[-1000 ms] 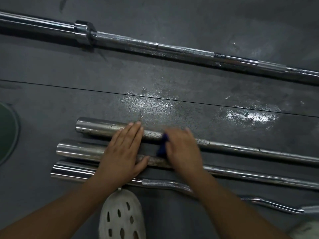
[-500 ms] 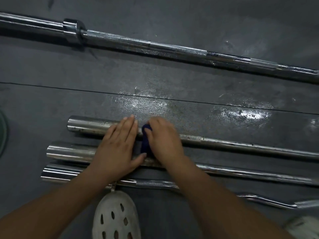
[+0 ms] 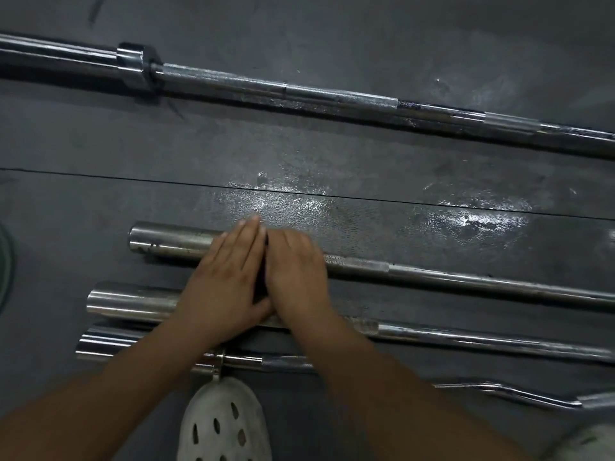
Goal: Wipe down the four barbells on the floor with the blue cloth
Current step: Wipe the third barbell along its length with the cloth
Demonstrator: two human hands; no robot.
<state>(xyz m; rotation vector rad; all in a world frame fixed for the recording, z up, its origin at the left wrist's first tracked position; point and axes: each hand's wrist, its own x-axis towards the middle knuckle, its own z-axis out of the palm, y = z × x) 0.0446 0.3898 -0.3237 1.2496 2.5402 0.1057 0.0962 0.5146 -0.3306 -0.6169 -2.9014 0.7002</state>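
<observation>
Sliding left along the shaft since half a second ago, the right hand has closed the gap and now presses side-on against the left hand. The dark blue cloth, then a clear fold between them, is now only a dark sliver where the two hands meet.

Both hands lie on the dull steel barbell, a straight bar with a thick smooth sleeve and a knurled grip band. The right hand's fingers are bent down over the far side of this bar and hold the cloth against it, just where the sleeve gives way to the shaft. Most of the cloth is hidden under the palm. The left hand is flat, its fingers straight and together across the sleeve, gripping nothing, and its thumb touches the base of the right hand.

Well beyond the dull steel barbell, across a thin seam in the dark grey rubber floor, lies the long chrome barbell with a square collar and knurled shaft. Wet, shiny patches mark the floor between the two bars. Just on the near side of the dull steel barbell lies a bright chrome barbell, passing under both wrists. Nearer still is a chrome curl bar with a kinked shaft. A white perforated clog sits nearest of all, its toe just beside the curl bar's collar. A green curved edge shows off the dull steel barbell's sleeve end, at the frame's edge.
</observation>
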